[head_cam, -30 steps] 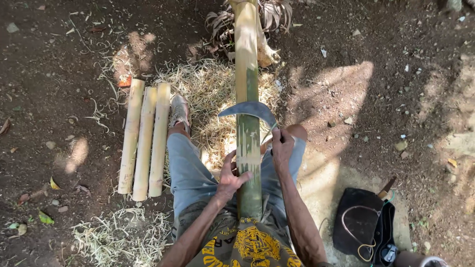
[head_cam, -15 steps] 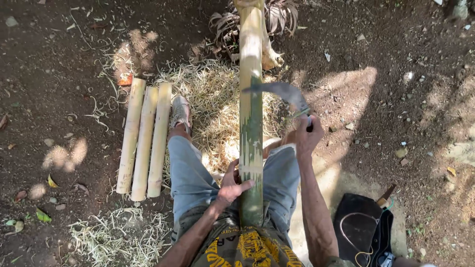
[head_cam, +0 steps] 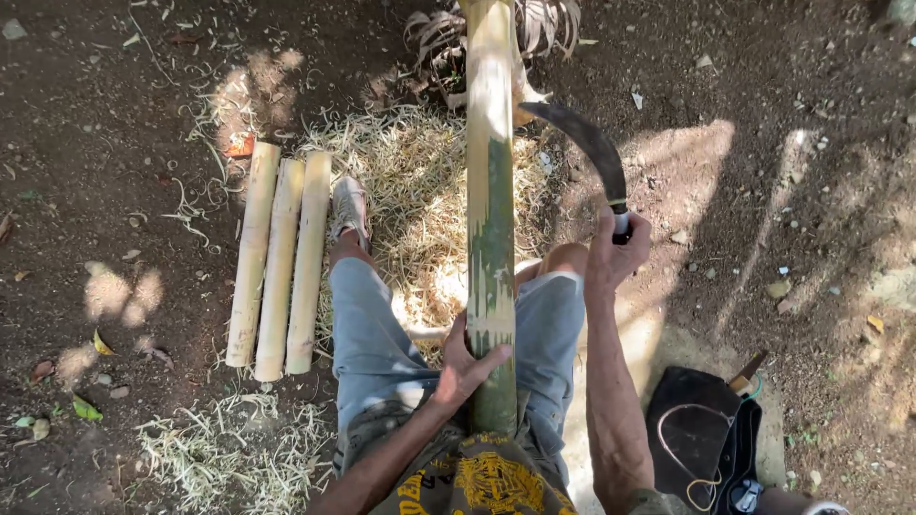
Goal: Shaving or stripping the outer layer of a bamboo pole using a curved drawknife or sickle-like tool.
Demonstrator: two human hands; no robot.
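Bamboo pole (head_cam: 490,219) runs between the knees, left hand (head_cam: 465,367) wrapped around its near end. Right hand (head_cam: 615,253) clenched on curved knife (head_cam: 590,148), blade just right of pole, not touching. Three cut bamboo pieces (head_cam: 280,257) well left.

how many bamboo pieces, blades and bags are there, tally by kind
Bamboo pole held by the left hand: 1
Peeled bamboo lengths lying side by side on the ground: 3
Curved blade in the right hand: 1
Black bag: 1
Total: 6
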